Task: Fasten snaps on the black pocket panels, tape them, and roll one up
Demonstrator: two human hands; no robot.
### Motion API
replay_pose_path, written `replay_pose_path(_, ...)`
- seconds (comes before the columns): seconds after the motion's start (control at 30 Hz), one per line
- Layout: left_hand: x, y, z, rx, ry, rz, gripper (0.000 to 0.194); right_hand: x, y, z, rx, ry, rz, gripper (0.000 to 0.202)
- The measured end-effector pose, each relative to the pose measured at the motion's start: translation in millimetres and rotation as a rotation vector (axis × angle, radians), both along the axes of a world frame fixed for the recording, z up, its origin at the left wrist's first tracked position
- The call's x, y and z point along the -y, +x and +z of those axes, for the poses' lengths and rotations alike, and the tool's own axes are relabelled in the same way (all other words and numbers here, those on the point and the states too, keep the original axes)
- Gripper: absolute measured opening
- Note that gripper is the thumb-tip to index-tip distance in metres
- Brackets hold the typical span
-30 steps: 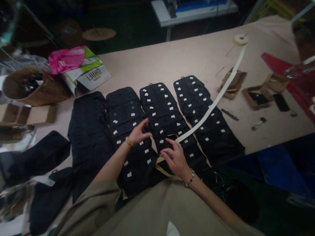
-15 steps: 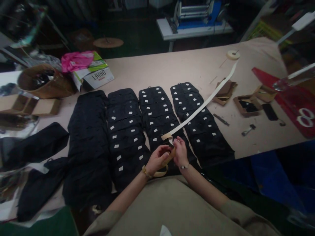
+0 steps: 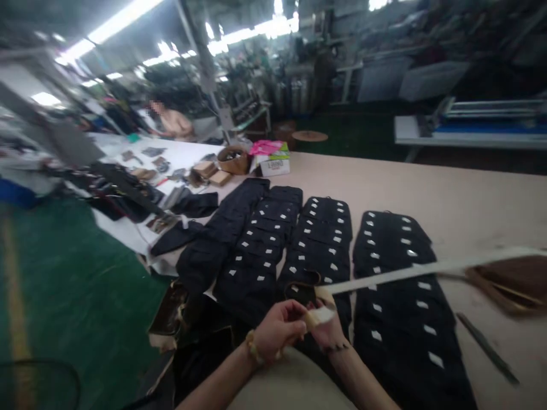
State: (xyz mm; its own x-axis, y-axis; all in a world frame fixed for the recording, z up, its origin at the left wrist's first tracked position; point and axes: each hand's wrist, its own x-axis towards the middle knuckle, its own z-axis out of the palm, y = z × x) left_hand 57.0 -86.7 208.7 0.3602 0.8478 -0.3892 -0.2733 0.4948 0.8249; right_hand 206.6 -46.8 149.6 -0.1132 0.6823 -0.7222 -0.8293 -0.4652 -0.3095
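Note:
My left hand (image 3: 280,327) pinches a piece of pale tape (image 3: 320,317) with its thumb and fingers. Close beside it, my right hand (image 3: 331,333) is curled round the same tape, and its fingertips are partly hidden. From there a long white strip (image 3: 384,278) stretches off to the right. Under and beyond the hands lie black fabric pieces in rows; the right-hand row (image 3: 397,302) and the middle row (image 3: 325,228) carry small white tabs (image 3: 376,336) in pairs. A dark loop of strap (image 3: 302,285) shows just behind my hands.
A brown cardboard box (image 3: 513,282) and a thin dark tool (image 3: 487,347) lie to the right. At the back stand a round basket (image 3: 234,162) and a white-green carton (image 3: 276,166) topped by pink cloth (image 3: 267,147). Another person (image 3: 175,122) sits far left.
The view has swung up and to the left, bringing in the workshop and green floor. My hands have come closer together round the tape.

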Motion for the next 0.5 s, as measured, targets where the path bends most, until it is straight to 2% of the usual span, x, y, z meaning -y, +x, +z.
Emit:
replay_pose_path(0.07,22.8,5.9,11.8,0.037,0.001,0.060,0.038,6.0,18.6,1.1,-0.083,0.013,0.098,0.029)
replay_pose_path(0.1,33.0,6.4,13.9,0.051,-0.004,0.079,0.039,7.3,27.8,0.8,-0.193,0.039,0.113,0.026)
replay_pose_path(0.13,42.1,4.8,13.9,0.061,-0.010,0.096,0.041,7.5,36.6,0.5,-0.257,0.097,0.127,0.025)
replay_pose_path(0.2,56.2,-4.2,11.3,0.029,-0.015,0.102,0.047,6.5,52.0,1.2,-0.272,0.214,0.119,0.037)
replay_pose_path(0.27,64.4,-15.8,10.7,-0.164,0.048,0.125,0.049,5.5,63.9,3.9,-0.134,0.315,0.123,0.047)
replay_pose_path(0.37,65.1,-17.2,21.0,-0.680,0.345,0.392,0.033,6.5,77.1,8.8,0.181,0.458,0.208,0.052)
replay_pose_path(0.43,58.4,1.9,32.0,-0.840,0.537,0.507,0.034,8.3,86.4,9.1,0.419,0.618,0.300,0.057)
replay_pose_path(0.47,53.1,16.7,36.5,-0.834,0.597,0.473,0.040,9.2,92.2,7.8,0.541,0.715,0.351,0.057)
replay_pose_path(0.5,46.8,33.6,39.2,-0.796,0.651,0.385,0.051,9.9,99.1,5.4,0.647,0.810,0.395,0.056)
